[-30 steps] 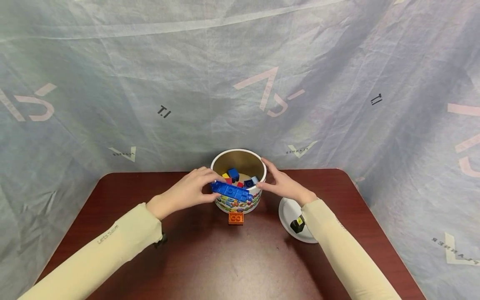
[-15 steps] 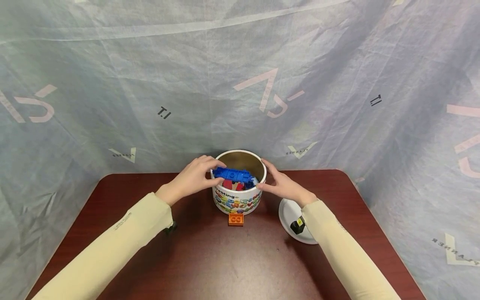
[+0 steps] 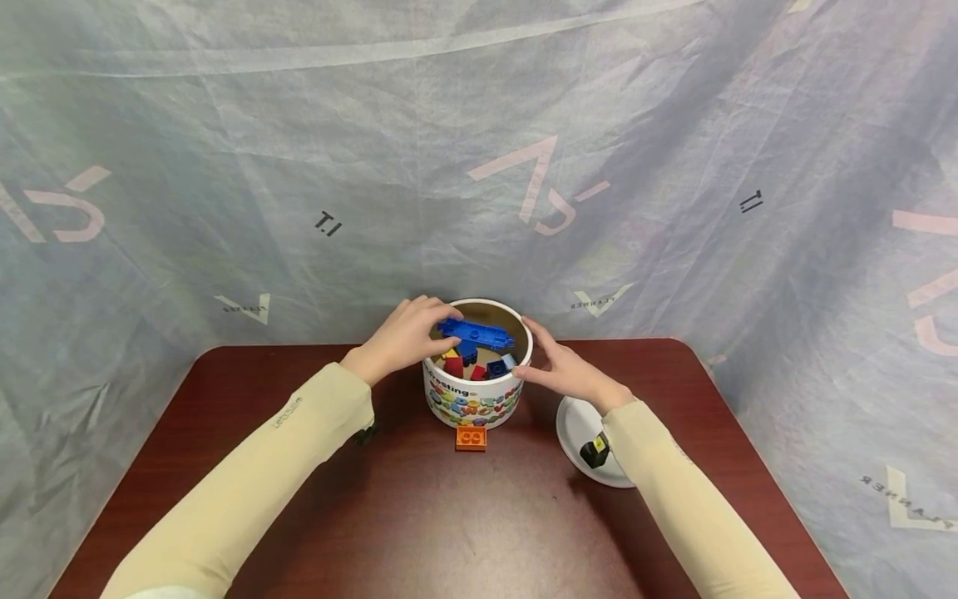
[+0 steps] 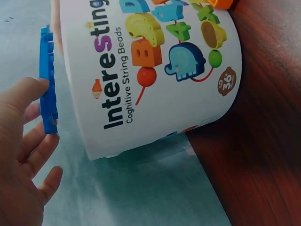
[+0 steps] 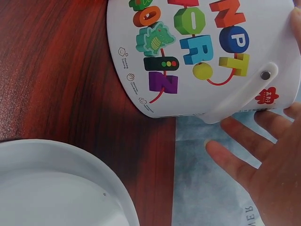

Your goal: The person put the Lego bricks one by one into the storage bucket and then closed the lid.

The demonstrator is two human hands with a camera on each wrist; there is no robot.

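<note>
My left hand pinches a long flat blue plastic piece between thumb and fingers. In the head view the piece lies across the mouth of a round white bucket, above the bricks inside. From the left wrist view, the blue piece stands edge-on beside the rim. My right hand rests on the bucket's right side, thumb at the near rim. Its fingers look extended and spread in the right wrist view. Inside the bucket lie a blue block, a red block and other small blocks.
An orange brick lies in front of the bucket on the dark red table. To the right, a white round lid sits partly under the right sleeve. Grey cloth hangs close behind the table.
My left hand has carried the blue piece up and away from me, from in front of the bucket's near rim to over its mouth. The right hand has stayed in place.
</note>
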